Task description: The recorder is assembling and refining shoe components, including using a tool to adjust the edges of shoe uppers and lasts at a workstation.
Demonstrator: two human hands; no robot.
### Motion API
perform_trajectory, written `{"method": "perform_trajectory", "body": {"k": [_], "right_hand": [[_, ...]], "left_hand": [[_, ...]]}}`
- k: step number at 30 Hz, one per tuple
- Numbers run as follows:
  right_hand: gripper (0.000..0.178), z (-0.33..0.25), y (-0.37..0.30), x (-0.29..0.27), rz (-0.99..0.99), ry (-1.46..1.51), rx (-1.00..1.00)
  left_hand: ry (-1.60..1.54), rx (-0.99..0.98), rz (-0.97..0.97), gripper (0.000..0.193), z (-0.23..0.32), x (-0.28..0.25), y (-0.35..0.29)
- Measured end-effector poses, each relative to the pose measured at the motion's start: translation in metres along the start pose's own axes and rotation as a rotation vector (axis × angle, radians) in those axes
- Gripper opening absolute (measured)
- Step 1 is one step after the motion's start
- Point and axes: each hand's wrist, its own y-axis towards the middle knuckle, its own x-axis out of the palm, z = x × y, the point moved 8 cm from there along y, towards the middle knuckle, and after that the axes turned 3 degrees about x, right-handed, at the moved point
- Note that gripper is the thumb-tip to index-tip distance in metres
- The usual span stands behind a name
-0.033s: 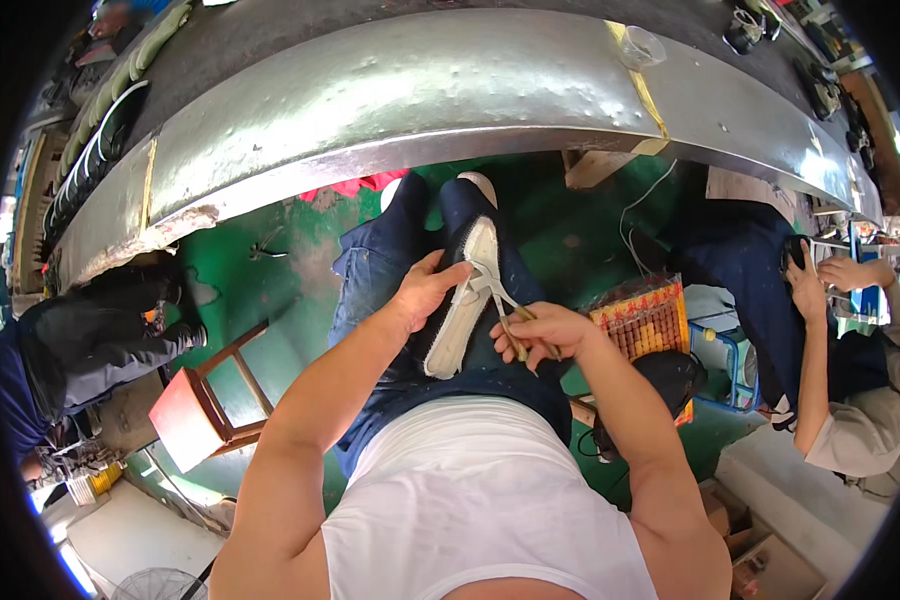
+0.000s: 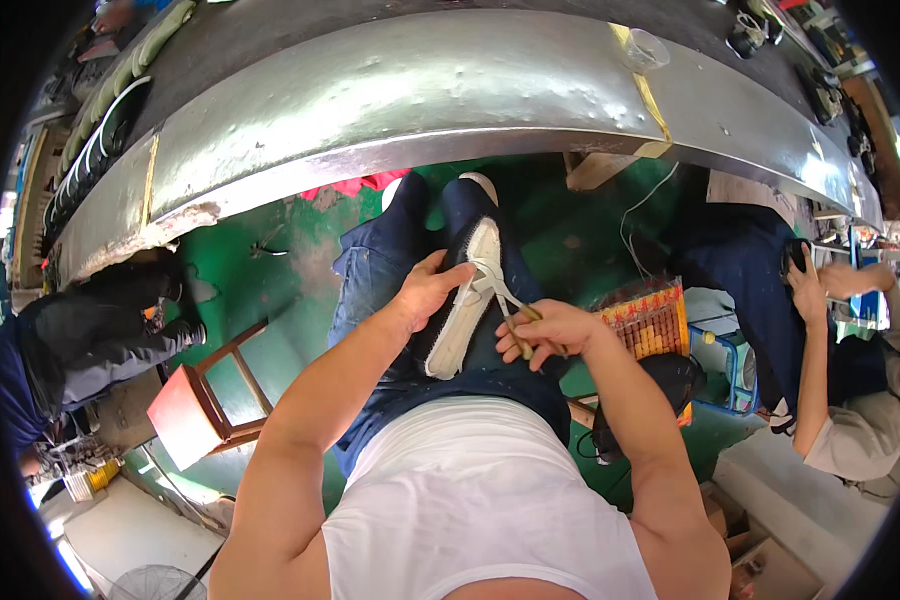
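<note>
A shoe point(image 2: 456, 335), dark at the sides with an off-white underside turned up, lies lengthwise over my lap. My left hand point(image 2: 428, 290) is closed around its left side, thumb resting on the underside. In my right hand point(image 2: 555, 333) are pincers point(image 2: 508, 303) with pale metal jaws and brownish handles. Their jaws meet the middle of the shoe's underside, close to my left thumb. The handles are spread a little, with my right fingers around them. Where the jaws touch the shoe, I cannot tell what they grip.
A metal-edged bench point(image 2: 390, 90) curves across in front of me, with a clear cup point(image 2: 645, 48) on it. A red-topped stool point(image 2: 185, 415) stands left. To the right are a beaded seat mat point(image 2: 645, 325), a blue-framed stool point(image 2: 735, 370) and a seated co-worker point(image 2: 860, 435). Another person's legs point(image 2: 110, 340) are at left.
The pincers' handles and my right hand have shifted very slightly; the shoe and my left hand stay almost in place. At right, the co-worker's far hand has moved and is blurred.
</note>
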Motion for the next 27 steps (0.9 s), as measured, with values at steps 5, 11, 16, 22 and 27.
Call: {"method": "perform_trajectory", "body": {"k": [5,11,16,22,27], "right_hand": [[0.038,-0.027,-0.029,-0.035,0.139,-0.4,0.044],[0.034,-0.082,-0.025,-0.005,0.542,-0.647,-0.311],[0.034,-0.1,-0.015,-0.002,0.659,-1.093,-0.238],[0.026,-0.049,-0.04,0.006,0.508,-1.023,-0.219],[0.035,-0.048,-0.023,0.061,0.547,-1.501,-0.317]], "left_hand": [[0.147,-0.013,0.175,0.088,-0.002,-0.012,0.001],[0.238,-0.063,0.174,0.092,0.003,0.0,0.003],[0.278,-0.058,0.183,0.096,-0.005,-0.02,0.018],[0.159,-0.29,-0.055,0.11,0.026,0.0,-0.01],[0.199,-0.279,0.034,0.105,0.012,-0.007,-0.002]]}}
